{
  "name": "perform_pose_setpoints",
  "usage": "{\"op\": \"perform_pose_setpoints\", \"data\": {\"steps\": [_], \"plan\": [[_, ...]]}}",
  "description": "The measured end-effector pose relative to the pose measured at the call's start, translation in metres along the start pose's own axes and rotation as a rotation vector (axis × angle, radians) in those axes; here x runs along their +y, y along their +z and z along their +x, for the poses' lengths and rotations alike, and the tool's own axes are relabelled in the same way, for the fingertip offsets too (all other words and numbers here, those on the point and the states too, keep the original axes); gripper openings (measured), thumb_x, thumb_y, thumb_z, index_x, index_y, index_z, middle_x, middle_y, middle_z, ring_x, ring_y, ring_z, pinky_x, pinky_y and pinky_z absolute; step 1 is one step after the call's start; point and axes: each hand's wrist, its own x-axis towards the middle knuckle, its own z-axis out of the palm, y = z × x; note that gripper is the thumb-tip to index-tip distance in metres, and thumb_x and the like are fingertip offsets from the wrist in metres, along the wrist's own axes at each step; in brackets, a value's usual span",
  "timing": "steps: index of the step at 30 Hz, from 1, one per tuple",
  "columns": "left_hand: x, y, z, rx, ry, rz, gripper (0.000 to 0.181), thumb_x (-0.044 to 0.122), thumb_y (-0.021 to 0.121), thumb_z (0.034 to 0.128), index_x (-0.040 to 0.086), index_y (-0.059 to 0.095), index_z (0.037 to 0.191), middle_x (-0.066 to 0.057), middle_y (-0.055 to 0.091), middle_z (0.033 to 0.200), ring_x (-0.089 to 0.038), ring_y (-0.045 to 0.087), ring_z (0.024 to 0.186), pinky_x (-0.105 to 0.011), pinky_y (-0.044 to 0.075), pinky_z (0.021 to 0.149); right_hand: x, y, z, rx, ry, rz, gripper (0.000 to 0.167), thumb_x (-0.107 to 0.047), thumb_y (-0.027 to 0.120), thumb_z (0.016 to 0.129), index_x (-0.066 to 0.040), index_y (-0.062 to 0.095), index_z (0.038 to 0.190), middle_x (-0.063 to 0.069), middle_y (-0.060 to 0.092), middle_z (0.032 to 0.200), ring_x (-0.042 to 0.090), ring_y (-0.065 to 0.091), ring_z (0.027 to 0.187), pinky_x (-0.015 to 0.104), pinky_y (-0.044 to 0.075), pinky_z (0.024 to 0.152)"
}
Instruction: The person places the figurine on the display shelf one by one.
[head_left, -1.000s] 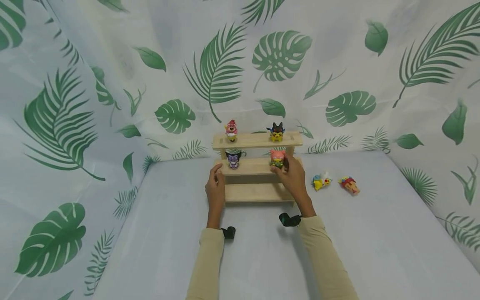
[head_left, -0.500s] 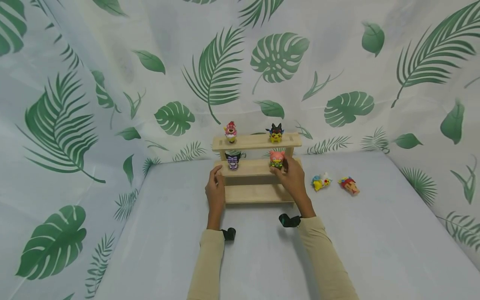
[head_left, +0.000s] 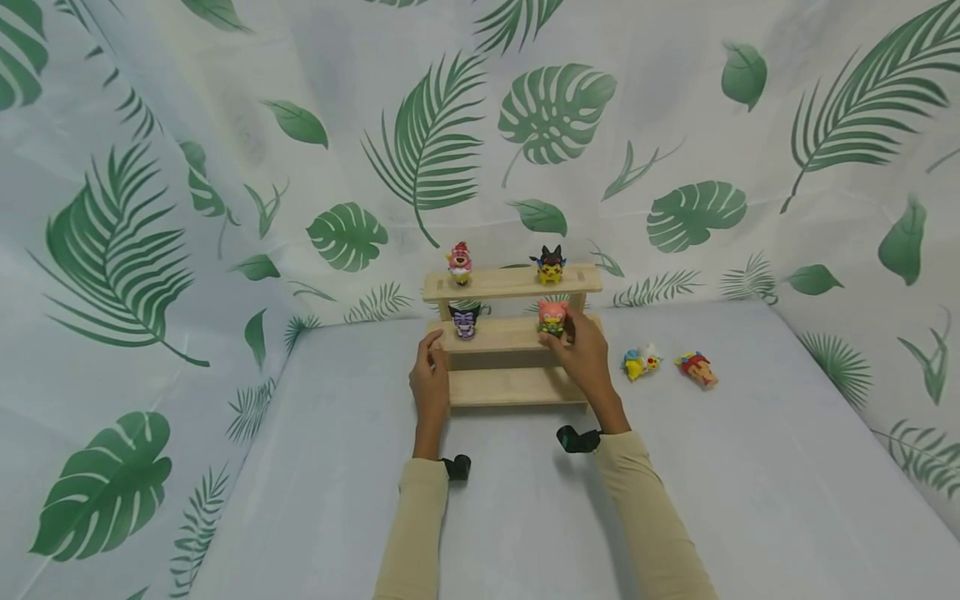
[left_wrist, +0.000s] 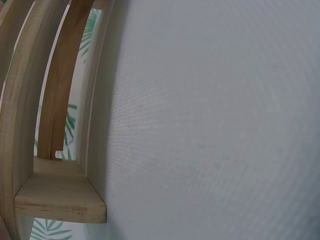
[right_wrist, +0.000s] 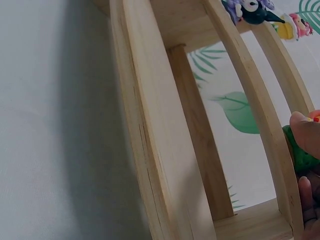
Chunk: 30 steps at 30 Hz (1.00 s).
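Note:
A three-tier wooden shelf (head_left: 517, 387) stands on the table. My right hand (head_left: 587, 354) pinches a pink-and-green figurine (head_left: 552, 317) at the right of the middle tier; in the right wrist view its green part (right_wrist: 300, 152) shows beside the thumb. My left hand (head_left: 430, 379) is at the shelf's left end, fingers bent at the middle tier's edge; whether they grip it cannot be told. A purple-and-black figurine (head_left: 464, 322) stands at the left of that tier. On the top tier are a pink-and-red figurine (head_left: 460, 265) and a yellow-and-black one (head_left: 551, 267).
Right of the shelf, a yellow, blue and white figurine (head_left: 641, 363) and a red-and-tan figurine (head_left: 697, 369) lie on the white tabletop (head_left: 510, 517). A leaf-patterned cloth (head_left: 555, 192) hangs behind the shelf and at both sides.
The head view has shifted very slightly. Both hands and the figurines keep their places at the shelf, with the right hand still on the pink-and-green figurine.

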Motion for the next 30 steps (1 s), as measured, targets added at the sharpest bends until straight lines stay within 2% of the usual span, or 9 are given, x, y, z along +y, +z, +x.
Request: {"op": "perform_pose_setpoints", "data": {"steps": [4, 9, 15, 22, 30], "plan": [[0.001, -0.0009, -0.0007, 0.003, -0.001, 0.004, 0.031, 0.033, 0.041, 0.1061, 0.023, 0.06, 0.129, -0.009, 0.063, 0.086, -0.015, 0.054, 0.075, -0.043, 0.052, 0.082, -0.0001, 0.0001, 0.0005, -0.011, 0.005, 0.003, 0.062, -0.026, 0.075, 0.088, 0.004, 0.05, 0.136, 0.024, 0.063, 0.117, 0.033, 0.061, 0.098, 0.045, 0.049, 0.082], [0.0011, -0.0017, -0.0025, 0.005, 0.0, 0.007, 0.031, 0.032, 0.041, 0.1063, 0.023, 0.06, 0.129, -0.007, 0.061, 0.083, -0.015, 0.053, 0.072, -0.041, 0.051, 0.078, 0.0011, 0.0008, 0.0001, -0.015, 0.005, -0.001, 0.061, -0.025, 0.076, 0.087, 0.003, 0.051, 0.135, 0.023, 0.064, 0.115, 0.033, 0.061, 0.097, 0.045, 0.049, 0.081], [0.0001, -0.0017, -0.0044, 0.001, -0.007, 0.005, 0.032, 0.033, 0.04, 0.1063, 0.023, 0.06, 0.13, -0.005, 0.061, 0.083, -0.014, 0.053, 0.074, -0.04, 0.051, 0.08, 0.0005, 0.001, -0.0011, -0.019, 0.028, -0.007, 0.063, -0.024, 0.076, 0.086, 0.003, 0.05, 0.137, 0.024, 0.063, 0.118, 0.034, 0.061, 0.103, 0.046, 0.051, 0.084], [-0.0007, -0.0016, -0.0023, -0.01, -0.006, -0.006, 0.033, 0.033, 0.04, 0.1062, 0.022, 0.059, 0.13, -0.013, 0.065, 0.09, -0.016, 0.055, 0.078, -0.043, 0.052, 0.082, -0.0015, -0.0004, -0.0001, -0.003, 0.028, 0.019, 0.059, -0.022, 0.077, 0.086, 0.002, 0.053, 0.134, 0.023, 0.064, 0.118, 0.035, 0.062, 0.104, 0.047, 0.052, 0.084], [-0.0011, -0.0012, 0.0007, -0.009, -0.005, -0.001, 0.032, 0.032, 0.041, 0.1062, 0.021, 0.06, 0.129, -0.013, 0.065, 0.093, -0.018, 0.056, 0.08, -0.044, 0.052, 0.084, 0.0001, 0.001, 0.0029, 0.013, 0.025, 0.006, 0.058, -0.021, 0.077, 0.085, 0.001, 0.054, 0.133, 0.023, 0.065, 0.116, 0.034, 0.064, 0.102, 0.045, 0.052, 0.083]]}}
